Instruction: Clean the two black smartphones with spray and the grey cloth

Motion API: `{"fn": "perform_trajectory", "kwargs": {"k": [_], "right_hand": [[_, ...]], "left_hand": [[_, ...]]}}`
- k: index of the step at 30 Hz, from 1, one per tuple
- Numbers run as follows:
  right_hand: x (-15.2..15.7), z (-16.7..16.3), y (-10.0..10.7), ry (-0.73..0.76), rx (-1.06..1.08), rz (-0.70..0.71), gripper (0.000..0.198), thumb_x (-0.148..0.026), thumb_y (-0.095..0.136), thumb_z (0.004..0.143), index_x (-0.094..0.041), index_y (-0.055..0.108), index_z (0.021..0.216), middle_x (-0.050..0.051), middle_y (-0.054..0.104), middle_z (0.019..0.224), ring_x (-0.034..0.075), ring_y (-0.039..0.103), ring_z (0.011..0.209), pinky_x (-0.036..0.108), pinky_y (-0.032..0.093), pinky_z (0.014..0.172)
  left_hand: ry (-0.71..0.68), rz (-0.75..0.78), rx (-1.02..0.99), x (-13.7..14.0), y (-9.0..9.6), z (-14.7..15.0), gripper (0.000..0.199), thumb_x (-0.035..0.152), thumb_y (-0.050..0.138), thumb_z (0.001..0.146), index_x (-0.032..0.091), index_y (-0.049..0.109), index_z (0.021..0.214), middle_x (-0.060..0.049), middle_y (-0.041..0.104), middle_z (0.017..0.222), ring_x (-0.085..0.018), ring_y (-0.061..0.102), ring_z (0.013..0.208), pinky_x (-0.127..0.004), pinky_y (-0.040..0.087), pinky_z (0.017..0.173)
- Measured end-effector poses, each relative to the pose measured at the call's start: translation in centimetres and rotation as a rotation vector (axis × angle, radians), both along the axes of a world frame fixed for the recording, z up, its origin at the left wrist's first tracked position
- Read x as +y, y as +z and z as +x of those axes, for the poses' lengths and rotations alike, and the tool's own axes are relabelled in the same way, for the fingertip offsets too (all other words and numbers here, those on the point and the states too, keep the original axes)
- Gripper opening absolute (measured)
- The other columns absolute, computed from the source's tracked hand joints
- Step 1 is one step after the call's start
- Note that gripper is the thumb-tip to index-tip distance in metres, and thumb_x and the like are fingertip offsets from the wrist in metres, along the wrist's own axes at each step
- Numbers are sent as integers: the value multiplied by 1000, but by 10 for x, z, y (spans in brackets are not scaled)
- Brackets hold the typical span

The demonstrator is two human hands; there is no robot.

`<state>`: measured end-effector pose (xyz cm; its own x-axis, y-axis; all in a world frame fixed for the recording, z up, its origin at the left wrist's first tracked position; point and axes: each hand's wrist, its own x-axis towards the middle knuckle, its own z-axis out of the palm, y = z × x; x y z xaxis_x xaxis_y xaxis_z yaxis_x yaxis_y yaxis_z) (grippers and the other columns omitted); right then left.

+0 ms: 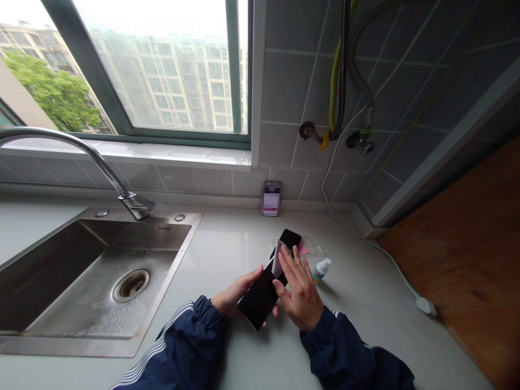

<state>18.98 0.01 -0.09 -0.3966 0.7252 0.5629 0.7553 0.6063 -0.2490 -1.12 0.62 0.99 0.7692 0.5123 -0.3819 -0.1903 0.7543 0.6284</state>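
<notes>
My left hand [233, 295] grips the near end of a phone [260, 298] from its left side and underneath. It is a long, flat black slab with a thin pale edge, tilted above the counter. My right hand [300, 295] presses a folded white wipe [277, 262] against its black face, the fingers stretched along the wipe and partly covering it. Just right of that hand stands a small white spray bottle [322, 270]. Behind the fingers lie a pink piece [304, 248] and some clear plastic [316, 247], both partly hidden.
A steel sink [101, 260] with a curved faucet [97, 157] is at the left. A small card-like object [271, 199] leans on the back wall. A white cable [357, 235] runs to a plug [425, 305] beside a wooden panel [459, 244]. Hoses [339, 81] hang above.
</notes>
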Motion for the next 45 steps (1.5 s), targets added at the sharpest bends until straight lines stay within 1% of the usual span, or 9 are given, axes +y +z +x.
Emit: {"fn": "perform_trajectory", "kwargs": {"k": [4, 7, 10, 13, 21, 29, 34, 41, 45], "right_hand": [[-1, 0, -2, 82, 4, -3, 67, -32, 45, 103, -17, 19, 163, 13, 30, 165, 36, 16, 156, 64, 29, 119], [-5, -3, -5, 172, -45, -34, 68, -29, 46, 102, -15, 19, 163, 13, 28, 166, 34, 15, 156, 63, 24, 122], [-11, -7, -6, 249, -108, -72, 68, -29, 48, 100, -12, 23, 161, 15, 27, 165, 33, 17, 156, 64, 23, 122], [-16, -10, -3, 327, -160, -109, 66, -31, 52, 98, -10, 33, 157, 16, 29, 165, 34, 18, 155, 65, 22, 122], [-28, -12, 13, 533, -203, -112, 55, -33, 56, 96, -13, 50, 147, 10, 42, 159, 28, 24, 155, 58, -3, 126], [-16, -3, 7, 407, -118, 27, 51, -29, 58, 97, -15, 51, 146, 12, 51, 153, 30, 33, 151, 60, 8, 127], [-7, 2, 3, 312, -102, -12, 59, -33, 54, 100, -13, 42, 153, 13, 41, 159, 32, 23, 155, 61, 21, 123], [4, 9, -6, 83, -52, -81, 69, -47, 42, 105, -16, 21, 163, 14, 26, 166, 36, 10, 156, 67, 26, 119], [1, 8, -4, 203, -62, -73, 65, -49, 39, 105, -15, 29, 161, 13, 30, 165, 36, 10, 156, 67, 24, 120]], "left_hand": [[2, 0, 5, -2, 5, -2, 78, 72, 34, 95, 7, 73, 115, -19, 74, 86, -26, 69, 75, -36, 57, 66], [64, -62, 34, -3, 4, -3, 68, 66, 41, 97, 11, 71, 123, -14, 76, 86, -26, 70, 72, -43, 56, 76], [227, -89, -27, -1, -3, -2, 61, 58, 45, 99, 12, 63, 135, -11, 77, 94, -26, 73, 79, -42, 53, 88], [379, -91, -119, 2, -8, 0, 63, 54, 47, 99, 6, 61, 136, -16, 77, 104, -29, 74, 97, -38, 50, 96], [475, -29, -236, 7, 10, -4, 64, 56, 47, 99, 10, 58, 141, -19, 74, 117, -32, 72, 105, -41, 53, 94], [513, -64, -252, 11, 11, -9, 70, 58, 45, 98, 5, 56, 143, -22, 74, 115, -34, 73, 101, -43, 55, 93], [559, -67, -204, 7, 13, -4, 66, 56, 47, 99, 12, 52, 147, -18, 74, 114, -30, 75, 96, -40, 56, 91], [435, -51, -125, 5, 10, -2, 67, 63, 46, 97, 20, 51, 148, -15, 76, 107, -28, 76, 84, -40, 60, 77], [470, -39, -140, 4, 10, 0, 66, 60, 45, 99, 15, 53, 146, -17, 76, 109, -29, 75, 93, -40, 58, 85]]}}
